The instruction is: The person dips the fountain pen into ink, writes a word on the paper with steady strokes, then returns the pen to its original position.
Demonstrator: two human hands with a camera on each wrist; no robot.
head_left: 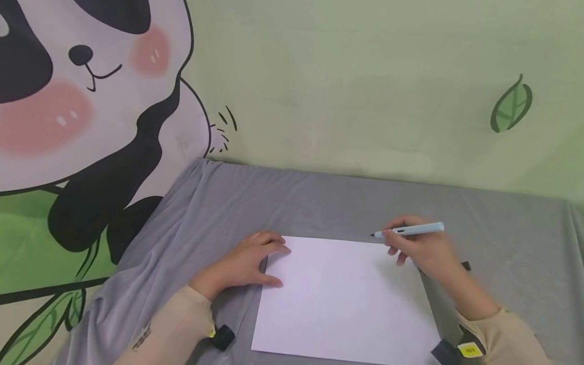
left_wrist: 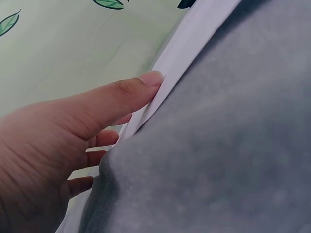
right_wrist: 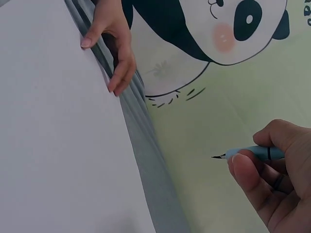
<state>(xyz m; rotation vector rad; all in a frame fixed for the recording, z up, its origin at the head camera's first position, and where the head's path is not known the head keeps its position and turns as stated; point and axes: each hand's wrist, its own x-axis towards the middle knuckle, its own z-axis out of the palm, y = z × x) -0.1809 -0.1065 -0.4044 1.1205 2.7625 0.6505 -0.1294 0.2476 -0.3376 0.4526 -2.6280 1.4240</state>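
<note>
A white sheet of paper (head_left: 337,299) lies on the grey cloth (head_left: 319,203). At its upper left edge rests my left hand (head_left: 246,261), thumb and fingertips touching the paper, fingers fairly straight and spread. The left wrist view shows the thumb (left_wrist: 131,90) lying along the sheet's edge. Above the sheet's upper right corner, my right hand (head_left: 424,253) pinches a light blue fountain pen (head_left: 422,228). Its dark nib (right_wrist: 218,157) points left and stays apart from the paper. Part of the pen's barrel is hidden behind the fingers in the right wrist view.
Behind the cloth-covered surface rises a pale green backdrop (head_left: 342,91) with a painted panda (head_left: 109,116) at left and a leaf (head_left: 511,106) at right. The cloth falls in folds (head_left: 150,274) on the left. Dark wrist devices (head_left: 223,337) sit near both sleeves.
</note>
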